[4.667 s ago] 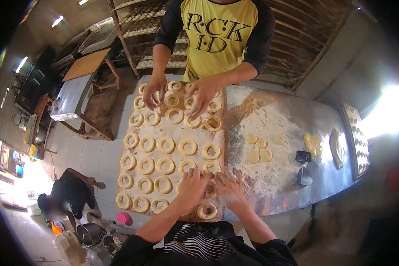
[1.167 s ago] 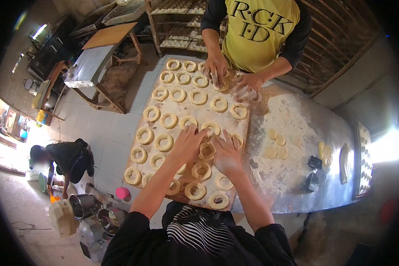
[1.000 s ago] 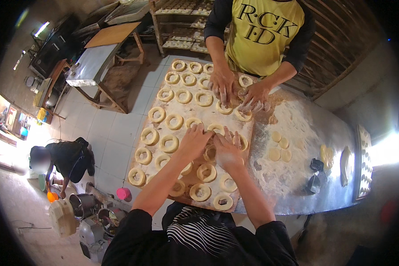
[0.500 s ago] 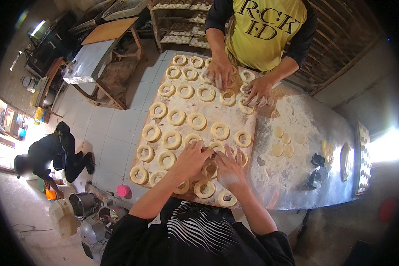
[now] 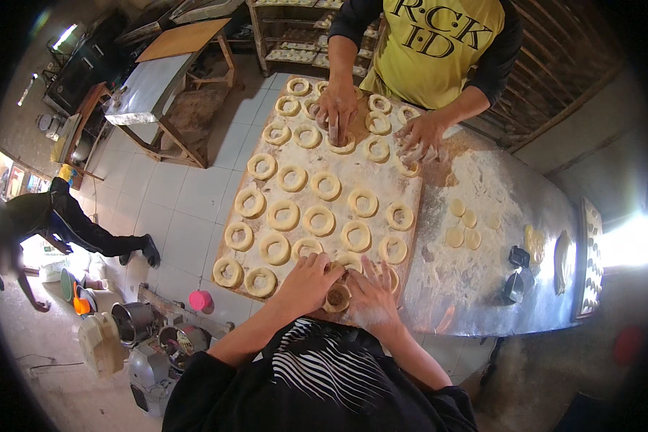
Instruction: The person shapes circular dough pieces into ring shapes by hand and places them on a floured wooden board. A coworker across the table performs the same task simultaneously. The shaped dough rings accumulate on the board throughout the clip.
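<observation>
My left hand [image 5: 307, 284] and my right hand [image 5: 371, 291] meet over a pale dough ring [image 5: 349, 261] at the near edge of the floured board [image 5: 273, 189]. Their bent fingers grip this ring, partly hiding it; another ring [image 5: 337, 299] lies just below, between my hands. Rows of similar rings cover the board. Across from me, a co-worker's two hands [image 5: 337, 115] [image 5: 421, 135] touch rings at the far side.
A metal table [image 5: 475, 288] at right holds flour, flat dough rounds [image 5: 456, 236], a dark scoop [image 5: 515, 288] and a tray [image 5: 590, 259]. A person bends low [image 5: 79, 230] at left, near pots [image 5: 133, 324]. A side table [image 5: 147, 90] and racks [image 5: 295, 36] stand behind.
Both my hands have moved down toward the board's near edge. The co-worker's hands have moved among the far rings. The bending person at left has shifted further left, legs stretched out.
</observation>
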A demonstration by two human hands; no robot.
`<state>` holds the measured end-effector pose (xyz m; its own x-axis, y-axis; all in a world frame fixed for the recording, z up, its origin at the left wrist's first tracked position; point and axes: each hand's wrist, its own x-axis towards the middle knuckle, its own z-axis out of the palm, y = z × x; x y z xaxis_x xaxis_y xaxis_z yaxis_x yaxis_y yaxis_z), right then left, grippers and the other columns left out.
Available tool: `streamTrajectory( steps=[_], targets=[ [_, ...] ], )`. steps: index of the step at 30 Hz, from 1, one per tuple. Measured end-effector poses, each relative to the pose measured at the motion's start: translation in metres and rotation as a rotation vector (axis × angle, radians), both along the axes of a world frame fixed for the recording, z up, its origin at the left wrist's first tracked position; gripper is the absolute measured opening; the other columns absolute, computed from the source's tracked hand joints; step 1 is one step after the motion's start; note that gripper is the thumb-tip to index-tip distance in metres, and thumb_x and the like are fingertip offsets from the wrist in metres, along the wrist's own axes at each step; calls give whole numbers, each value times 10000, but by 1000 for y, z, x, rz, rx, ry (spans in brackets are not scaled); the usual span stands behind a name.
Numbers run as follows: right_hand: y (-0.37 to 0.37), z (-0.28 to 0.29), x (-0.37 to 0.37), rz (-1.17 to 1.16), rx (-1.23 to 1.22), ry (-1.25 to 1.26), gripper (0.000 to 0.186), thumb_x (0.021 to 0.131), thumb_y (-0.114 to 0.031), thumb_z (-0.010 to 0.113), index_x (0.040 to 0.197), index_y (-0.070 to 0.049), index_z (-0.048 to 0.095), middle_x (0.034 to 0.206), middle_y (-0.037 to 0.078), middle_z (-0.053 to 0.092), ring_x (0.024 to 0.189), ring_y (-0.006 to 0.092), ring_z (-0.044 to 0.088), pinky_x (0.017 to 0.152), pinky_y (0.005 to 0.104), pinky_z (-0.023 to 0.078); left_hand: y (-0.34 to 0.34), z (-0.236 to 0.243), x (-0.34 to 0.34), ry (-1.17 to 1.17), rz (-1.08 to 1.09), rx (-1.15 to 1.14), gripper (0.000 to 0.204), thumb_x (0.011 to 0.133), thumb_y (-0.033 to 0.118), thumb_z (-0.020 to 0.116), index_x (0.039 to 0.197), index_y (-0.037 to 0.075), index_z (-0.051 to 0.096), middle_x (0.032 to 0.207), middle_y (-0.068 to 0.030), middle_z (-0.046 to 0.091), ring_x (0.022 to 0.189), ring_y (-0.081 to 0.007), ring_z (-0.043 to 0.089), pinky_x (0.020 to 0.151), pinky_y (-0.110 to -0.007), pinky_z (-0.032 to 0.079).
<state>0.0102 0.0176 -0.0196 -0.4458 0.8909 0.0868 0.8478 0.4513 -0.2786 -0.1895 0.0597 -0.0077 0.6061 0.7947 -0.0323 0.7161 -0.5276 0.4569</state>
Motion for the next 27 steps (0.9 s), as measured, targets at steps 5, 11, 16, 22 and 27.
streamTrajectory(
  steps=[5, 11, 16, 22, 27],
  targets=[
    [-16, 11, -4, -53, 8, 71, 340, 781, -144, 625, 1102, -50, 686, 1252, 83, 615, 1393, 329, 426, 1171, 625, 218, -11, 11, -2, -51, 19, 2, 455, 794, 85, 654, 1243, 108, 581, 1078, -159, 527, 1024, -351, 556, 877, -445, 463],
    [-41, 10, -9, 53, -27, 138, 327, 779, -116, 624, 1092, -40, 682, 1232, 121, 604, 1379, 350, 426, 1167, 622, 227, -42, 21, -10, 30, 7, -48, 462, 756, 92, 698, 1200, 88, 572, 1090, -154, 532, 1027, -328, 569, 856, -441, 460],
    [-56, 4, -9, 78, -70, 94, 333, 772, -130, 631, 1088, -40, 682, 1274, 115, 577, 1384, 349, 415, 1161, 630, 233, -63, 15, -14, 56, -16, -48, 506, 747, 65, 697, 1238, 92, 578, 1180, -172, 514, 1077, -362, 546, 929, -466, 457],
    [-58, 20, -12, 80, -100, 80, 382, 751, -145, 640, 1117, -39, 670, 1266, 111, 572, 1391, 361, 403, 1154, 641, 236, -68, 17, -18, -33, 7, -62, 506, 722, 12, 689, 1212, 78, 584, 1143, -171, 511, 1062, -368, 539, 914, -470, 452],
    [-31, 17, -41, 195, -46, 148, 388, 762, -141, 631, 1135, -40, 664, 1228, 111, 578, 1383, 361, 419, 1144, 664, 232, -67, 32, -52, -2, 206, -130, 554, 717, 7, 675, 1256, 77, 563, 1090, -160, 510, 1053, -352, 531, 895, -447, 447]
  ],
)
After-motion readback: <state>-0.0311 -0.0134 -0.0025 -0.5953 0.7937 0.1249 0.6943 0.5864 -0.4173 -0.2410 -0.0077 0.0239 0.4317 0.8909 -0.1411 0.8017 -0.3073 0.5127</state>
